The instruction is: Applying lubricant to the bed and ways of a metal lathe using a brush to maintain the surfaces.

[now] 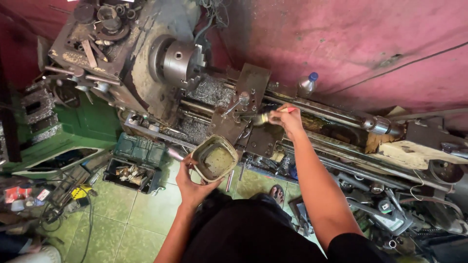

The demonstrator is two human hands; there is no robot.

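My left hand point(191, 181) holds a dirty round-cornered tin point(214, 158) with murky greenish liquid in it, just in front of the lathe's carriage. My right hand point(288, 119) grips a small paintbrush point(263, 117) with a reddish handle, its bristles touching the dark carriage plate point(251, 104) near a small handle point(242, 100). To the left is the lathe's steel chuck point(181, 61) with metal shavings point(210, 92) beneath it.
A plastic bottle with a blue cap point(307, 83) stands behind the carriage. The tailstock point(382, 125) lies to the right. An open green toolbox point(134, 163) sits on the green tiled floor point(122, 219). Tools and scrap crowd the lower right point(395, 219). A red wall point(341, 44) is behind.
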